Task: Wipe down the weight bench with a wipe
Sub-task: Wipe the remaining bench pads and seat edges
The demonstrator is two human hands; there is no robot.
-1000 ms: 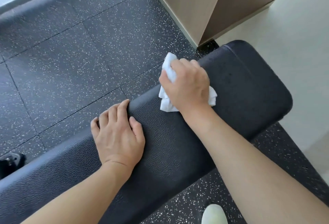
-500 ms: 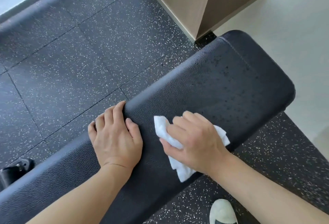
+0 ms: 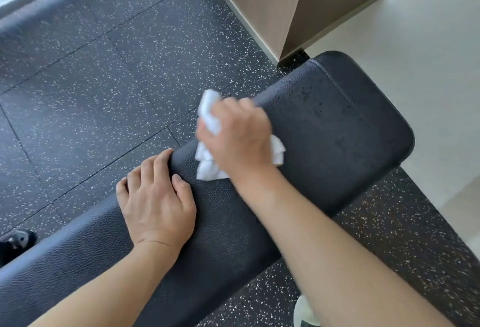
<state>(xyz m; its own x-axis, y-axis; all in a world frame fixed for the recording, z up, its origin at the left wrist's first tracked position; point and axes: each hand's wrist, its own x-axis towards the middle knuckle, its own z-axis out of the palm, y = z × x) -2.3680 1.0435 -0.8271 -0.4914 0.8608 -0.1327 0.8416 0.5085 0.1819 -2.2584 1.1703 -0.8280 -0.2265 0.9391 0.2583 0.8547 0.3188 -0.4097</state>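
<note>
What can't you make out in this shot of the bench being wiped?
- Head view: right hand and wipe are motion-blurred; its grip on the wipe is unclear.
- Bench underside and legs: hidden by its own pad.
- Bench's near end: cut off by the left edge.
- Shoe: cut off at the bottom, behind the right forearm.

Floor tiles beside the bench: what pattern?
Dark rubber floor tiles with white speckles, clearest in the head view.
</note>
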